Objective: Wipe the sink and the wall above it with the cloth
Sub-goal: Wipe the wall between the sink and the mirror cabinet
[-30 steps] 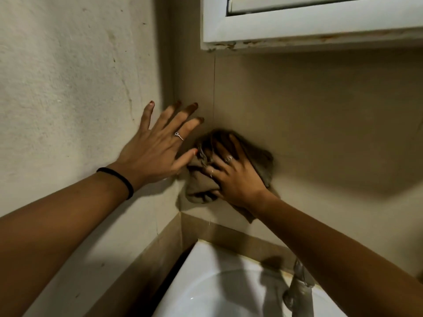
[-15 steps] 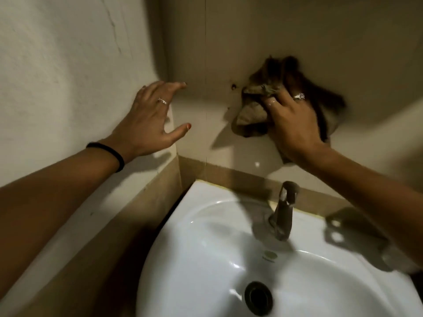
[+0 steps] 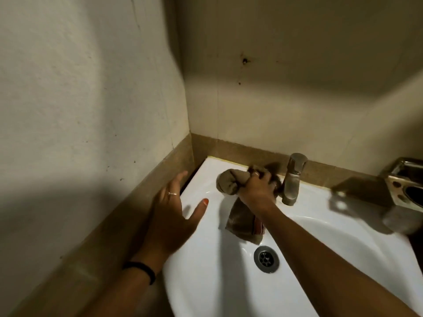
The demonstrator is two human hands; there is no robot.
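Cloth down on the sink rim by the tap, wall above bare.

We see the wall (image 3: 297,92) rising behind the white sink (image 3: 206,282), with a dark spot showing high on it. Our right hand (image 3: 257,191) has its fingers closed around the bunched brown cloth (image 3: 231,181), pressing it on the back rim just left of the tap (image 3: 293,179), a loose tail hanging into the bowl above the drain (image 3: 266,259). Our left hand (image 3: 170,216) hovers over the sink's left edge, fingers spread, holding nothing. We judge the risks small: the tail could drag over the drain and pick up grime, or a wide stroke could knock the tap, and the wall spot could get missed.
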